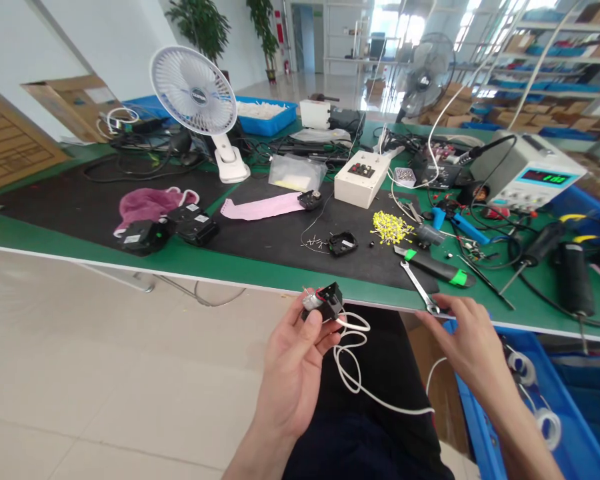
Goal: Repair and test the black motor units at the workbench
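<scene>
My left hand (pixel 300 353) is closed around a small black part (pixel 324 304) with a silver motor and red wire, held below the table's front edge. A white cable (pixel 353 363) loops down from that part over my lap. My right hand (pixel 463 337) reaches to the table edge, its fingers curled at the end of a silver wrench (pixel 419 287). Whether it grips the wrench I cannot make out. On the black mat lie another black housing (pixel 343 243) and a pile of small yellow pieces (pixel 390 228).
The green table (pixel 230 267) carries a white desk fan (pixel 197 100), a cream control box (pixel 363 177), a power supply (pixel 527 177), soldering irons (pixel 540 250), pliers, cables, pink cloth (pixel 147 203) and black units (pixel 190 223). A blue bin (pixel 570 413) stands at my right.
</scene>
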Available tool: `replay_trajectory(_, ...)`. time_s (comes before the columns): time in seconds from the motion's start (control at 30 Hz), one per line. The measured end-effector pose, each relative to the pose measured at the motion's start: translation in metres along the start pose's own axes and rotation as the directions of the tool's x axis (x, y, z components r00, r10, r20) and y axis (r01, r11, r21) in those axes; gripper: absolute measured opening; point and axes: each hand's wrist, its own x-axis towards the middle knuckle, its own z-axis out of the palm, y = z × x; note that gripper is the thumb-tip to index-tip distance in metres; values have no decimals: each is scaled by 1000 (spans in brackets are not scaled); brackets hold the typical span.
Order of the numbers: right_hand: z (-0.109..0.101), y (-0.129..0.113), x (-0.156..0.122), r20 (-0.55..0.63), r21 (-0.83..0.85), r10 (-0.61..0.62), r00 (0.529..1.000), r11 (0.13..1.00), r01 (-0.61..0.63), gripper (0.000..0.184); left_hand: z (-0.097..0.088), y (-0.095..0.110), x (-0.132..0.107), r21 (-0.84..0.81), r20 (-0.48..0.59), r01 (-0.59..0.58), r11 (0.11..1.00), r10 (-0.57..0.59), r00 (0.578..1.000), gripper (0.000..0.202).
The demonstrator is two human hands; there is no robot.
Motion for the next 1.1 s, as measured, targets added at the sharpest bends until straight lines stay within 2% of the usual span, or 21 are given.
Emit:
replay_trajectory(0.2,-1,-9,-5,-36,10,-23,999,1000,24,57,1,-1,-6,113,25,-126,986,124,992,65)
replay_trajectory(0.37,-10,-27,-11,-148,-138,-15,989,990,-6,36,-4,-6,-8,162,129,-224,961,204,970,68)
replay_trajectory(0.43,-14,-32,-11,-189,-128,54,980,989,-79,39,-5,-7,-8,161,148,-226,961,203,968,68)
replay_trajectory(0.5,-21,-39,-10,-199,-59,236,951,966,-252,44,-6,-8,-10,158,156,-220,963,196,968,68)
replay_trajectory(0.6,-40,-56,-13,-122,213,538,834,835,-508,46,-5,-8,-11,158,178,-211,965,182,967,69)
replay_trajectory(0.67,-55,-71,-17,-10,481,629,777,684,-548,41,-5,-7,-11,152,197,-201,968,170,966,69)
replay_trajectory(0.77,-73,-91,-24,204,763,643,738,368,-532,39,-3,-5,-11,147,212,-177,973,144,967,66)
replay_trajectory(0.83,-79,-99,-27,349,814,605,716,184,-552,43,-1,-4,-11,154,206,-157,976,123,971,65)
replay_trajectory(0.87,-80,-102,-28,399,813,589,703,128,-568,45,-1,-3,-11,159,201,-146,976,113,973,65)
replay_trajectory(0.93,-80,-106,-28,455,791,586,671,81,-607,45,0,-2,-12,165,200,-130,978,96,975,67)
replay_trajectory(1.0,-78,-111,-25,468,778,593,655,76,-624,45,0,-2,-12,173,207,-120,978,83,975,68)
replay_trajectory(1.1,-75,-115,-19,484,779,549,681,83,-621,44,-1,-2,-12,190,213,-121,974,79,974,68)
